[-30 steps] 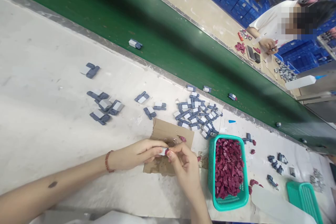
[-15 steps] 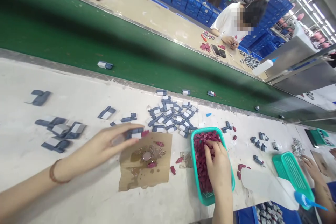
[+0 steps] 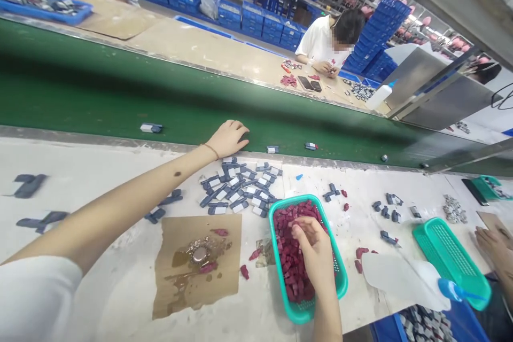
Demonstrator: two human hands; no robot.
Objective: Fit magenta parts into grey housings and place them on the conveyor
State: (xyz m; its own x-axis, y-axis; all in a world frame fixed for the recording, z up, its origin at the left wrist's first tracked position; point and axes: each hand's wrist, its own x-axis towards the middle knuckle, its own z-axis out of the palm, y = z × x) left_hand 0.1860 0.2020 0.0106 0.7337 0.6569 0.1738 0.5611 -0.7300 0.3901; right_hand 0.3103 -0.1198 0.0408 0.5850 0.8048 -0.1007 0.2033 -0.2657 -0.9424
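Overhanging the belt (image 3: 92,101): your left hand (image 3: 228,139), palm down, fingers parted; cannot tell whether it holds anything. At the red pieces (image 3: 294,280) in the basket (image 3: 298,316): your right hand (image 3: 315,243), fingers curled narrow; cannot tell whether one is pinched. On the tabletop (image 3: 120,283): grey parts (image 3: 223,193), heaped beside the belt; cardboard (image 3: 224,286), left of the basket, bearing two more red pieces.

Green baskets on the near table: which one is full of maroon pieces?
The basket under the right hand, heaped with maroon pieces. The middle basket and far-right basket show no such heap.
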